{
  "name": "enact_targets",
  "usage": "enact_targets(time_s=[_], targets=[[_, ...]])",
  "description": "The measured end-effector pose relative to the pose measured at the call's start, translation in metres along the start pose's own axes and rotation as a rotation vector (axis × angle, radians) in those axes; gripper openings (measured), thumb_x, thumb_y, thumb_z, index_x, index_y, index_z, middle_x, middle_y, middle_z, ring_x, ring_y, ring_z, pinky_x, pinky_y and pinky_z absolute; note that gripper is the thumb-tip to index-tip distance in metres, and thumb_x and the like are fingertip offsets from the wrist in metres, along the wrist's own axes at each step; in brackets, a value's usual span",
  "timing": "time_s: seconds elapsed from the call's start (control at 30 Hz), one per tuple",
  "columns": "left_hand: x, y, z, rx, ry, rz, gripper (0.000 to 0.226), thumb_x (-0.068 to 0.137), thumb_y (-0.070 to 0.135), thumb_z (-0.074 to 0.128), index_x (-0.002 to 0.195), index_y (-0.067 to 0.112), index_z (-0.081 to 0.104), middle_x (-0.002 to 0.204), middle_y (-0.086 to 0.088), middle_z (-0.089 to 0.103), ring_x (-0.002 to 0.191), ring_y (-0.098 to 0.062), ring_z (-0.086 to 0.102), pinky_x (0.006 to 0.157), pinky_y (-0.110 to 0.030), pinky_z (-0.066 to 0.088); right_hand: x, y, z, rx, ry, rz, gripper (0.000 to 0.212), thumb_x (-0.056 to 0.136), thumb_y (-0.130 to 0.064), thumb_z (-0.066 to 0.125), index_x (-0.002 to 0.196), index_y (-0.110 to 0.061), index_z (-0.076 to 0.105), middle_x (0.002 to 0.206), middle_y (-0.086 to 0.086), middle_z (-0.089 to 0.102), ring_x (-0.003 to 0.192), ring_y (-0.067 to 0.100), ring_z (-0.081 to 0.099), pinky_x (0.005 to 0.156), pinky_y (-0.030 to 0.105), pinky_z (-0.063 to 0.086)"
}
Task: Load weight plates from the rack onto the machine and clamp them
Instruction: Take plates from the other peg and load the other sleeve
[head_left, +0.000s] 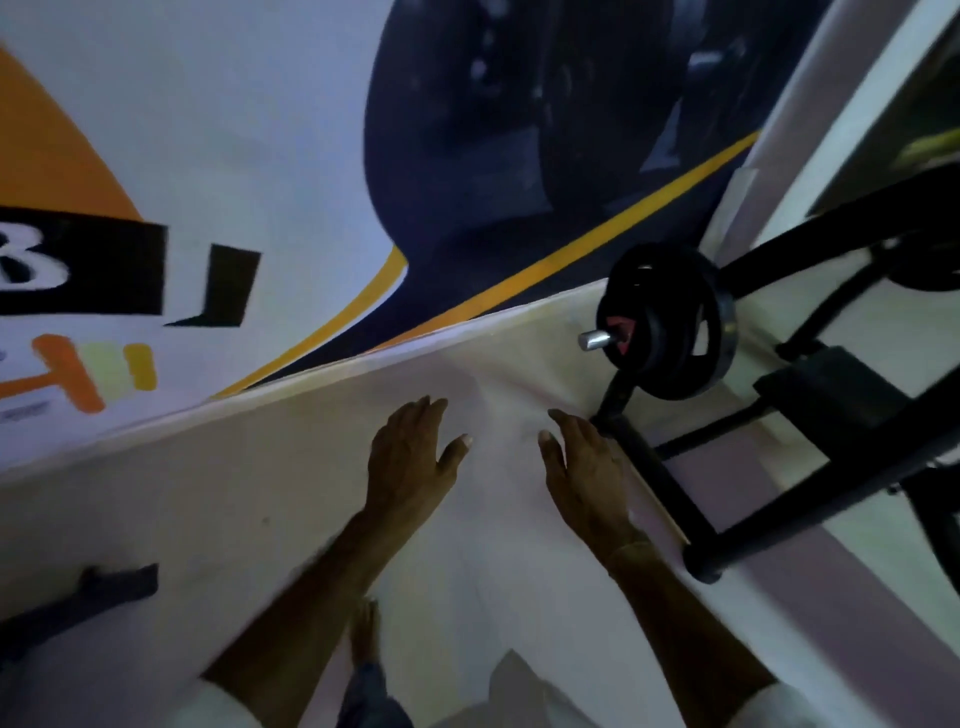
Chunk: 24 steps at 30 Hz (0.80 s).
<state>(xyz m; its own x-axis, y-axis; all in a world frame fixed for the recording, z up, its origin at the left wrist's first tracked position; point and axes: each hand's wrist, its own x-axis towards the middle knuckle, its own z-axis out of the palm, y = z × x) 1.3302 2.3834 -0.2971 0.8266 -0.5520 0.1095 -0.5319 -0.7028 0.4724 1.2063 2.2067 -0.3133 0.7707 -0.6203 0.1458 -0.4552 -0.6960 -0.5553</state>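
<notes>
Black weight plates (670, 322) hang stacked on the machine's steel peg (595, 340) at the right, with a red clamp (621, 327) on the peg in front of them. My left hand (410, 462) and my right hand (582, 467) are both held out over the pale floor below and to the left of the plates, fingers apart and holding nothing. My right hand is closest to the machine's black base bar (660, 478). No rack is in view.
The black machine frame (831, 415) fills the right side, its base bar running toward me. A large printed banner (260, 156) covers the wall ahead. A dark object (78, 597) lies on the floor at the lower left. My foot (363, 634) shows below.
</notes>
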Motion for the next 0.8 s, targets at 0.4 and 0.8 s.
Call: enact_targets(time_s=[0.4, 0.8], targets=[[0.258, -0.026, 0.036, 0.138, -0.325, 0.451, 0.063, 0.096, 0.050, 0.058, 0.147, 0.015, 0.047, 0.152, -0.009, 0.048, 0.142, -0.026, 0.042, 0.111, -0.046, 0.040, 0.143, -0.014, 0.048, -0.110, 0.128, 0.472, 0.047, 0.104, -0.036, 0.048, 0.150, -0.026, 0.043, 0.154, 0.007, 0.049, 0.140, 0.034, 0.047, 0.108, 0.053, 0.045], [0.422, 0.030, 0.129, 0.146, -0.509, 0.677, 0.063, 0.099, 0.049, 0.050, 0.152, 0.015, 0.039, 0.156, -0.010, 0.043, 0.146, -0.028, 0.036, 0.113, -0.044, 0.036, 0.283, 0.057, 0.070, -0.097, 0.220, 0.732, 0.050, 0.101, -0.031, 0.055, 0.149, -0.025, 0.041, 0.150, 0.009, 0.050, 0.137, 0.035, 0.048, 0.104, 0.052, 0.047]])
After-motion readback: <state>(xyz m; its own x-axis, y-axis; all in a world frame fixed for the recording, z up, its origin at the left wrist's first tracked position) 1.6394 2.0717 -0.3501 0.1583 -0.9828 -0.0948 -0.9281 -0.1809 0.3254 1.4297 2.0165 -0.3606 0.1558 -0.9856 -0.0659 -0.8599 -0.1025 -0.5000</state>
